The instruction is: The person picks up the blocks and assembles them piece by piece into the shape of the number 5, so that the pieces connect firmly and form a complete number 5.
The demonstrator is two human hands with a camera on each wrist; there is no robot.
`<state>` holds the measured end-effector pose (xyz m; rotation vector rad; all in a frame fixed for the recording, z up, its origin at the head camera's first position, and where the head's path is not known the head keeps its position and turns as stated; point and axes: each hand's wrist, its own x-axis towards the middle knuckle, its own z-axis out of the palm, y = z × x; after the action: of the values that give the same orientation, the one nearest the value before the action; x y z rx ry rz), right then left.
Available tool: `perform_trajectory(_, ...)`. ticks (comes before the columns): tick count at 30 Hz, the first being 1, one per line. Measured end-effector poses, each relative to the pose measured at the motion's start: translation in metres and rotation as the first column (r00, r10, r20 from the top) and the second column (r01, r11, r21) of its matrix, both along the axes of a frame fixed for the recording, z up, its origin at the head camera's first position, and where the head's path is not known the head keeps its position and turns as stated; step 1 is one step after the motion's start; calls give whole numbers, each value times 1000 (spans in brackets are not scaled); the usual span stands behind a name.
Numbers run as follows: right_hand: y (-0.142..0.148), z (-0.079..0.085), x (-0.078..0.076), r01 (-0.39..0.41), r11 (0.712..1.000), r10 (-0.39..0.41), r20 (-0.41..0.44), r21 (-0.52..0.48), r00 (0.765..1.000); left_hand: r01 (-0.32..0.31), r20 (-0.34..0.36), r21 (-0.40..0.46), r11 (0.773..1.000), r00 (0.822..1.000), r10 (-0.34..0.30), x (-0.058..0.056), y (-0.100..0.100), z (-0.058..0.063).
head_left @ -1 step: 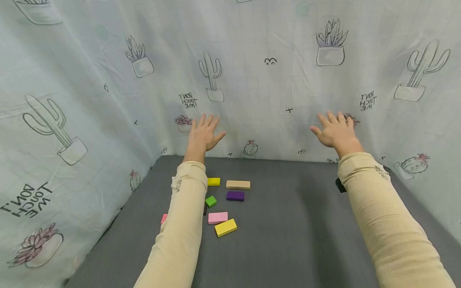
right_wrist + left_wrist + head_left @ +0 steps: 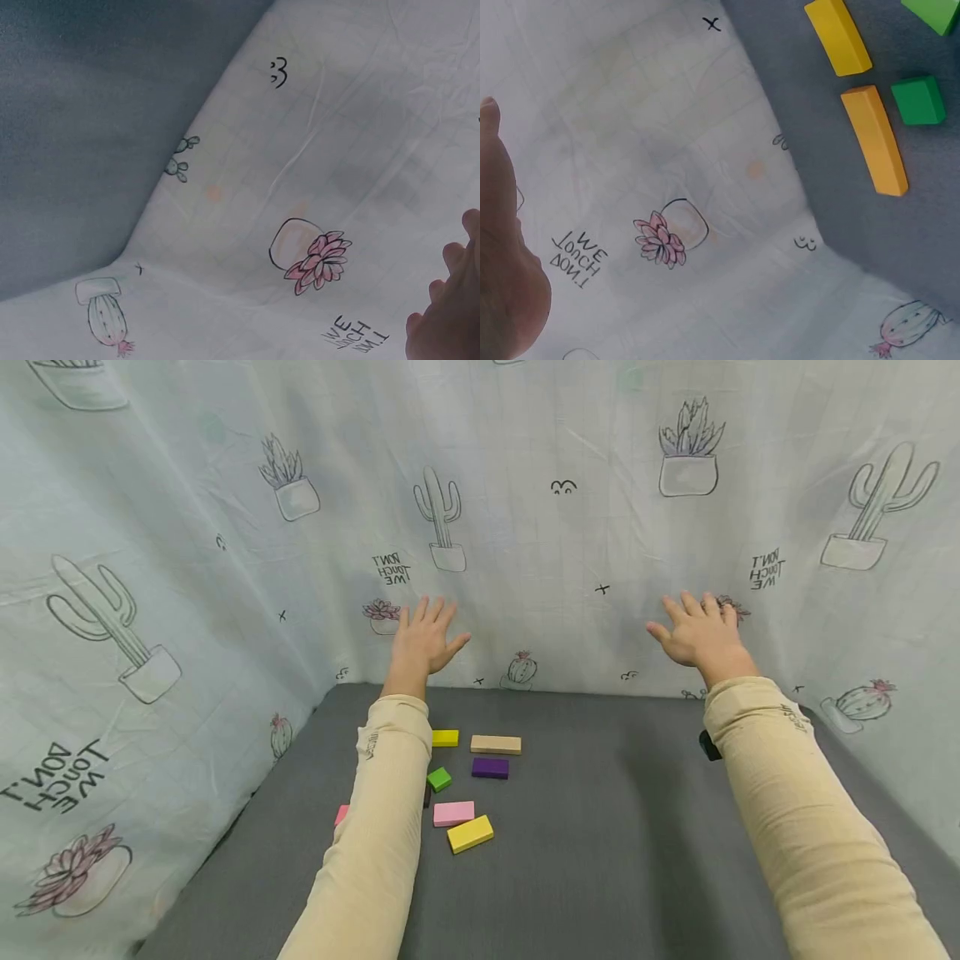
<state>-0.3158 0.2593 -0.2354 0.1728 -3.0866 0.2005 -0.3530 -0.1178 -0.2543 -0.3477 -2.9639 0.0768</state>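
Note:
Both hands are stretched forward in the head view, raised in front of the patterned cloth with fingers spread. My left hand [image 2: 422,639] holds nothing; in the left wrist view only its edge shows at the far left. My right hand [image 2: 701,633] is likewise bare, with a few fingertips at the right border of the right wrist view. Below and near the left forearm lie wooden blocks: a yellow block [image 2: 446,738], a tan block [image 2: 496,745], a purple block [image 2: 490,768], a small green block [image 2: 439,779], a pink block [image 2: 453,814] and another yellow block [image 2: 470,834]. The left sleeve hides others.
A grey table [image 2: 570,860] spreads under the arms. White cloth [image 2: 517,527] printed with cacti hangs behind it and along both sides. A small black object [image 2: 708,746] peeks out beside the right sleeve. An orange block [image 2: 875,141] shows in the left wrist view.

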Motion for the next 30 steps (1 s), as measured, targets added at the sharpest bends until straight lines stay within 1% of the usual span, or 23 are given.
perform_trajectory(6, -1, -3, 2, -6, 1000, 6, 32, -9, 999, 15, -4, -7, 1000, 1000, -15, 0, -4, 0)
perform_trajectory(9, 1, -6, 1, -13, 1000, 13, 11, -28, 1000, 41, -24, -5, 999, 999, -42, -1, -7, 3)
perform_trajectory(12, 5, -10, 0, -51, 995, 46, -57, -88, 997, 101, -58, -35, 994, 993, -103, -1, -11, 6)
perform_trajectory(15, 8, -14, 0, -117, 972, 89, -145, -203, 985, 193, -82, -92, 977, 976, -201, 2, -18, 4)
perform_trajectory(17, 10, -19, 2, -159, 946, 101, -209, -284, 973, 258, -99, -125, 958, 957, -271, 6, -23, -1)
perform_trajectory(18, 11, -21, 4, -172, 928, 96, -234, -331, 967, 291, -110, -135, 947, 946, -306, 8, -26, -4)
perform_trajectory(20, 12, -28, 8, -184, 893, 72, -273, -410, 959, 354, -143, -126, 927, 918, -370, 13, -32, -12)
perform_trajectory(22, 15, -34, 12, -194, 860, 50, -300, -471, 953, 414, -179, -99, 905, 887, -426, 18, -36, -21)
perform_trajectory(24, 18, -42, 16, -204, 827, 37, -310, -525, 950, 472, -214, -56, 880, 855, -473, 23, -39, -29)
perform_trajectory(25, 20, -46, 18, -208, 816, 34, -314, -540, 949, 499, -232, -31, 866, 839, -492, 25, -40, -34)
perform_trajectory(27, 25, -56, 22, -235, 785, 48, -321, -573, 946, 550, -259, 13, 835, 808, -528, 30, -40, -42)
perform_trajectory(29, 26, -66, 24, -277, 748, 77, -337, -602, 938, 586, -275, 50, 809, 786, -553, 36, -44, -52)
perform_trajectory(30, 27, -72, 26, -304, 725, 97, -345, -619, 934, 602, -280, 64, 796, 776, -565, 39, -45, -57)
